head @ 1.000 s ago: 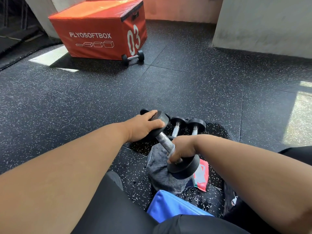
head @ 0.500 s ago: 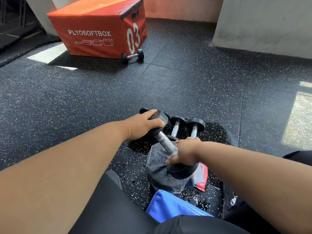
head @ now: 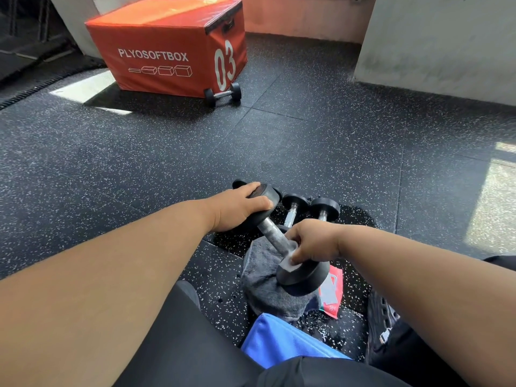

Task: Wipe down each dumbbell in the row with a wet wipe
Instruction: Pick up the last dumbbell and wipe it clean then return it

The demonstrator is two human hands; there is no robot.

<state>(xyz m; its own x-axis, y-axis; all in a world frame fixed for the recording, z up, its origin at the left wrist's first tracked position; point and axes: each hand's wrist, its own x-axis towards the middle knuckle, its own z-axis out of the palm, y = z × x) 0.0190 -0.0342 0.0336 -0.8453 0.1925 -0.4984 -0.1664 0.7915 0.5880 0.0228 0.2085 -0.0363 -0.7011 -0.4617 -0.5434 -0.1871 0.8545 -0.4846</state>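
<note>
A black dumbbell [head: 275, 237] with a metal handle is tilted above a grey towel [head: 265, 291]. My left hand [head: 240, 209] grips its far head. My right hand [head: 314, 243] presses a white wet wipe [head: 289, 261] where the handle meets the near head. Two more black dumbbells [head: 293, 210] [head: 324, 209] lie side by side on the floor just behind, partly hidden by my hands.
A red wipe packet [head: 332, 291] lies right of the towel. A blue cloth [head: 282, 342] sits near my knees. A red plyo box [head: 167, 48] with another dumbbell [head: 222, 94] against it stands at the far left. A grey wall [head: 435, 43] is at the far right.
My right hand slid the wipe along the handle to the near head, which now shows below the hand. The left hand kept its grip on the far head.
</note>
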